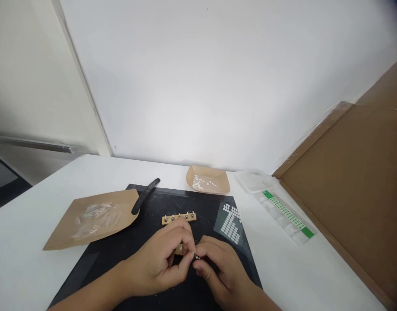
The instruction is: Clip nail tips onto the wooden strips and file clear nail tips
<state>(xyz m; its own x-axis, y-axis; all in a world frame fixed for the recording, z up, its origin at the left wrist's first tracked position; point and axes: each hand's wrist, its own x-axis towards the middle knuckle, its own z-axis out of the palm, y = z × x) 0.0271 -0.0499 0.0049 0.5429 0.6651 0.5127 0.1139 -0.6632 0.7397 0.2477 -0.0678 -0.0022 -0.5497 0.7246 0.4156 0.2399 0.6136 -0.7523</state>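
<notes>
My left hand (162, 255) and my right hand (222, 270) meet low in the middle of the view, fingertips pinched together. Between them is a small shiny metal piece (197, 257), with a tiny white bit at its left end; the fingers hide most of it. Just beyond my left hand, a light wooden strip (190, 217) carries a row of several small metal pieces with pale tips. Under my left fingers shows part of another tan piece (178, 249), mostly covered. A clear sheet of white oval stickers (231, 224) lies to the right on the black mat (121, 242).
At left a brown paper tray (62, 224) holds clear plastic slips, with a curved black handle (146, 195) at its edge. A smaller paper tray (223, 183) with white bits stands by the wall. Right are a green-labelled clear packet (287, 214), translucent plastic (253, 180) and cardboard (350, 194).
</notes>
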